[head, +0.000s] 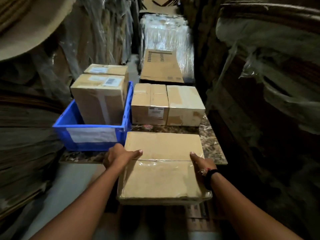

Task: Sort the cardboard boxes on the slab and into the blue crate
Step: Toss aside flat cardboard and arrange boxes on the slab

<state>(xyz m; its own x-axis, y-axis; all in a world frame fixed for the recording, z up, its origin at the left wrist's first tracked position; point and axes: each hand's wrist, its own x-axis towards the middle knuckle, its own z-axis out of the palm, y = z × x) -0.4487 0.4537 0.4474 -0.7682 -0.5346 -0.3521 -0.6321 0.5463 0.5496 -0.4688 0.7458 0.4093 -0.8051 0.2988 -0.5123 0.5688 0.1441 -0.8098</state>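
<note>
We hold a wide, flat cardboard box [162, 170] at the near edge of the counter [212, 146]. Our left hand [119, 156] grips its left side and our right hand [202, 163] grips its right side, thumbs lying on the taped top. The hands are well apart, both clamped on this box. Its far half lies over the marbled surface and its near half juts out toward us; in this dim light it may be resting on the edge, though we cannot tell.

Just left of it stands the blue crate [69, 122], with a tall barcoded box [98, 101] upright inside. Another labelled box [106, 69] sits behind that one. Straight ahead, two boxes [149, 104] [185, 104] stand side by side and touching, filling the far part of the counter. Beyond them a printed cardboard sheet [161, 66] leans on a plastic-wrapped stack [168, 33]. Dark wrapped bundles [259, 84] crowd the right side, and layered stacks [26, 118] close in on the left.
</note>
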